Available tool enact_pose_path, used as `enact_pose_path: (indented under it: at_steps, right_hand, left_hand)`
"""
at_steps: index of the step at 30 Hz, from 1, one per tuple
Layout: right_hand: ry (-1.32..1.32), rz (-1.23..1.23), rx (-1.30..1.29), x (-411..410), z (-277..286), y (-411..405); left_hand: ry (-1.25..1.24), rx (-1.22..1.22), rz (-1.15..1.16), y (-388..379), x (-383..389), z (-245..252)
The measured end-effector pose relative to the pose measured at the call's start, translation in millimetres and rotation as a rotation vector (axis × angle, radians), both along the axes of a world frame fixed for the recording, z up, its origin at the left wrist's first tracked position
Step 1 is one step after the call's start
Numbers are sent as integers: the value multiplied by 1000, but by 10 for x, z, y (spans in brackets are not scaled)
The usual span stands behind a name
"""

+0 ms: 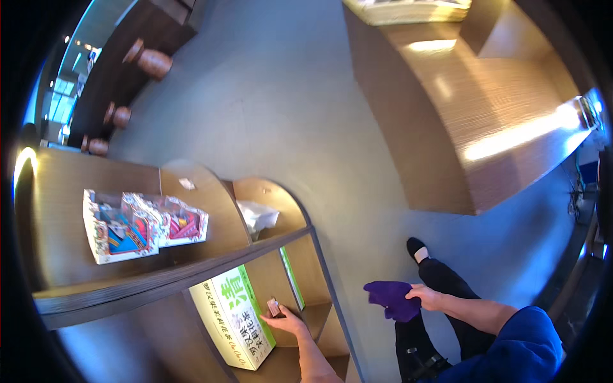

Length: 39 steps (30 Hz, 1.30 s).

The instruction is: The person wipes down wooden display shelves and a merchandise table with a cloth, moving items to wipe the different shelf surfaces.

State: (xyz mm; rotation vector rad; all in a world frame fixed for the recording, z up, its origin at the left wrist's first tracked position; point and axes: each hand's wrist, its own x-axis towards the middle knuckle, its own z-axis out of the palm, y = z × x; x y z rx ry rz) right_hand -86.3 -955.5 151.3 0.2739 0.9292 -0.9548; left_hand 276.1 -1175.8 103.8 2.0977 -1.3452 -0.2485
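My left hand is at the lower middle, fingers around a small flat card or packet, in front of a wooden shelf compartment. Just left of it a large white and green carton with printed writing stands tilted in view inside the lower shelf. My right hand grips a bunched purple cloth above my legs, well to the right of the shelf.
Boxed dolls in colourful clothes and a white plastic bag sit on the upper shelf. A curved wooden counter stands at the upper right. Several brown vase-shaped objects line the dark unit at the upper left.
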Motion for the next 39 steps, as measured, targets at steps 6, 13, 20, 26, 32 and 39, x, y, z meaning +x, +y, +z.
enact_pose_path:
  at_steps: [6,13,20,26,32,39]
  right_hand:
    - [188,-431,-402,-814,1572,16]
    - [1184,-372,-362,-2391,2611,576]
    - [2114,230,347,-3583,1580,-289]
    - [2184,620,-393,-3005,1654,-968]
    - [2480,325,-193,-4421,1425,-2325]
    - [2594,280,116,-4775,1393,-3403]
  left_hand:
    - [-55,-39,-89,543,-481,301]
    - [231,165,-428,1846,-1443,403]
    - [698,361,-743,1729,-3535,1108]
    - [923,228,-793,926,-5112,1798]
    - [550,144,-862,977,-5634,1884]
    - [305,105,-881,1032,-5819,1884]
